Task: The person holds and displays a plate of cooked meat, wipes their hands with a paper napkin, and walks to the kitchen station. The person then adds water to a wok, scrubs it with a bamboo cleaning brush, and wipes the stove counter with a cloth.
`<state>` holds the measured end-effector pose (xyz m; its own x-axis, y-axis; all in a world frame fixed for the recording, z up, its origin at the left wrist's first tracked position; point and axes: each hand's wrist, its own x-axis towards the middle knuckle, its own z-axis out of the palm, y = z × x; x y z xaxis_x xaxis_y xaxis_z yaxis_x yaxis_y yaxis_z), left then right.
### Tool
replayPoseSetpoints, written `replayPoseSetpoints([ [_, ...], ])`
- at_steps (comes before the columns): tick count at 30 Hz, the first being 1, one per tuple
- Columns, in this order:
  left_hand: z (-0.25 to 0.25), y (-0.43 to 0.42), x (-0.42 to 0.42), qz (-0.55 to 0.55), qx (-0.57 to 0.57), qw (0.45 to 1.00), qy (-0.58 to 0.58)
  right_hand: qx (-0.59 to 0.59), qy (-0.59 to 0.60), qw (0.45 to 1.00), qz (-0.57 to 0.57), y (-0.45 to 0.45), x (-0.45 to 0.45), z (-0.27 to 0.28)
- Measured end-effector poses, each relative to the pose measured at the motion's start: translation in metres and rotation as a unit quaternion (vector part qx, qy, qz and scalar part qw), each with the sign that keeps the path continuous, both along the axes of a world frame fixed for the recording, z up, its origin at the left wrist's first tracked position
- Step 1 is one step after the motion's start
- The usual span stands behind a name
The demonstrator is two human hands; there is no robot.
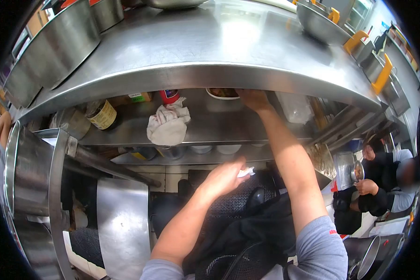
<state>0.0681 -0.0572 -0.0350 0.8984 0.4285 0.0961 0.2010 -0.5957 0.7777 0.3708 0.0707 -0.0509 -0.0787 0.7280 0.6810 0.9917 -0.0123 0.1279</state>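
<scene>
My left hand [226, 177] is closed on a crumpled white paper tissue [246, 172], held low in front of the shelves. My right hand [255, 99] reaches under the steel counter's front edge and grips the right rim of a white bowl [223, 98] on the shelf below. Dark contents show in the bowl, whose far side is cut off by the counter edge. That edge also covers part of my right fingers. Left of the bowl, a white cloth [169, 123] with a bunched top hangs over the shelf's front edge. A red container [170, 96] stands behind the cloth.
A labelled jar [101, 114] stands on the shelf at left, a clear plastic bag [294, 108] at right. Steel pots [56, 51] and a steel bowl [319, 23] sit on the counter [196, 37]. At far right, another person's hand [367, 187] holds a small bowl.
</scene>
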Motion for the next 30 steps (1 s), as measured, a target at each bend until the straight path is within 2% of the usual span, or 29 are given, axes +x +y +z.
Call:
replayPoseSetpoints([
  [4, -0.001, 0.001, 0.0, -0.008, 0.005, 1.0, -0.008, 0.091, -0.069, 0.993, 0.028, 0.003, 0.006, 0.006],
  [6, 0.002, 0.001, 0.0, -0.009, 0.008, 1.0, -0.005, -0.013, -0.017, 1.0, -0.005, -0.002, 0.003, 0.02],
  [7, 0.003, 0.001, -0.001, -0.008, 0.009, 1.0, -0.002, -0.012, -0.017, 1.0, -0.005, -0.007, -0.003, 0.03],
  [9, 0.001, 0.0, -0.001, -0.005, 0.009, 1.0, -0.002, -0.032, 0.211, 0.976, 0.039, -0.014, -0.012, 0.04],
  [12, -0.001, 0.001, 0.0, -0.005, 0.011, 1.0, 0.0, 0.031, 0.153, 0.986, 0.065, -0.009, -0.009, 0.034],
  [13, -0.001, 0.001, 0.0, -0.007, 0.013, 1.0, 0.001, 0.031, 0.153, 0.986, 0.065, -0.009, -0.008, 0.033],
  [15, 0.0, 0.001, 0.0, -0.007, 0.012, 1.0, 0.002, 0.012, 0.23, 0.97, 0.077, -0.007, -0.005, 0.029],
  [19, -0.001, 0.001, -0.001, 0.004, 0.01, 1.0, -0.005, 0.005, 0.22, 0.974, 0.059, 0.0, -0.005, 0.021],
  [22, -0.003, 0.002, -0.001, 0.001, 0.011, 1.0, -0.002, 0.045, 0.208, 0.975, 0.07, -0.001, -0.006, 0.014],
  [24, -0.001, 0.003, -0.002, 0.002, 0.011, 1.0, 0.004, 0.037, 0.094, 0.992, 0.075, 0.001, -0.003, 0.012],
  [27, 0.0, 0.003, -0.003, 0.002, 0.011, 1.0, 0.014, 0.054, 0.037, 0.996, 0.056, 0.002, -0.003, 0.008],
  [30, 0.005, 0.005, -0.008, 0.003, 0.006, 1.0, 0.03, 0.007, 0.095, 0.994, 0.053, -0.002, 0.0, 0.011],
])
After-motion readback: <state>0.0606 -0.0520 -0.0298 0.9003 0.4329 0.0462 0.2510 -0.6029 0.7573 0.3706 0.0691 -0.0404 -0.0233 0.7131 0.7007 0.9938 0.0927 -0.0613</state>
